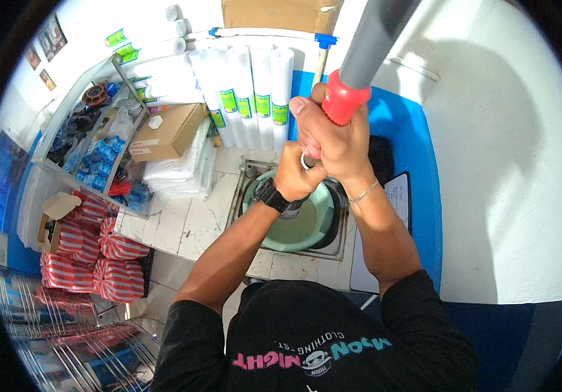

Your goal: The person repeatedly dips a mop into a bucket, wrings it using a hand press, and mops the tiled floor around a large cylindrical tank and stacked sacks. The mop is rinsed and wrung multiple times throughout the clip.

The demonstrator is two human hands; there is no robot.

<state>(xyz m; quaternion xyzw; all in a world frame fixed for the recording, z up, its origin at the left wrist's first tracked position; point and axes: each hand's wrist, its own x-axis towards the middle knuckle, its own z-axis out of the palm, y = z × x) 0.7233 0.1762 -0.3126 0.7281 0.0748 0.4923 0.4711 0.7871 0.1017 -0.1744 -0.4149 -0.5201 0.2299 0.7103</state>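
Observation:
A thick grey pole (376,41) with a red plastic collar (344,98) rises from my hands towards the top of the view. My right hand (335,139) is wrapped around it just at the collar's lower end. Directly below, my left hand (296,174) grips a thinner part of the same pole, touching my right hand. Under both hands a pale green basin (327,230) of murky water (295,228) sits over a metal sink (344,235). My left wrist bears a black watch (272,196). The pole's upper end lies outside the view.
Rolls of white wrap (261,98) stand against the wall, left of a blue-capped pipe (321,59). A cardboard box (168,132) rests on stacked plastic packs (178,171) beside a glass display case (99,132). Red-striped bundles (119,279) sit lower left. A whiteboard (366,259) leans right of the sink.

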